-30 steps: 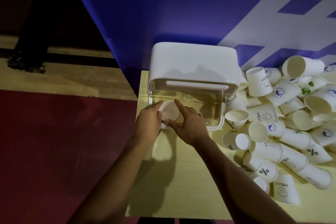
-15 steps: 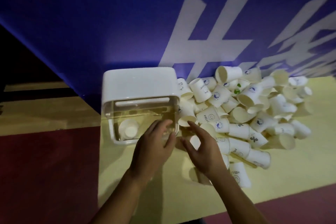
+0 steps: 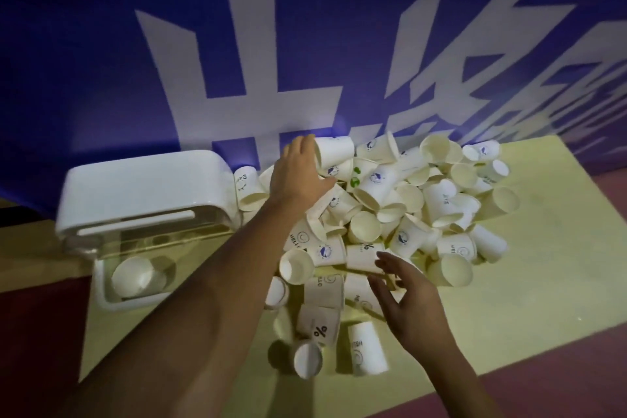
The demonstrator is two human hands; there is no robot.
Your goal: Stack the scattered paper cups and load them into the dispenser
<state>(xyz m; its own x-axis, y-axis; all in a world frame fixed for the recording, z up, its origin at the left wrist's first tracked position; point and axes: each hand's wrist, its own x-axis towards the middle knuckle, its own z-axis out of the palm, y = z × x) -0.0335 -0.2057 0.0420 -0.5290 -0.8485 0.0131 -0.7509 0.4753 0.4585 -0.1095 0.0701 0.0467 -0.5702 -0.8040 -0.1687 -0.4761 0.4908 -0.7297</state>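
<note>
Your left fingers (image 3: 305, 142) are stretched almost straight, with the tips at the open rim of a paper cup (image 3: 336, 150) that lies on its side at the top of the pile. The thumb is spread wide below it and nothing is curled round the cup. Your left hand (image 3: 297, 176) reaches across from the near left, over the far left part of the pile of cups (image 3: 376, 180).

Your right fingers (image 3: 385, 256) are spread and loosely bent and hold nothing. They hover just above a cup marked with a percent sign (image 3: 361, 256) at the near edge of the pile. Your right hand (image 3: 412, 299) comes in from the lower right.

The cups lie jumbled on the yellow table (image 3: 549, 265), most on their sides and a few strays nearer to you. The white dispenser (image 3: 146, 190) stands just left of the pile, touching its nearest cups. Through its clear front you see stacked cups (image 3: 134, 276) lying inside. A blue banner (image 3: 101, 61) with large white characters rises behind the table.
</note>
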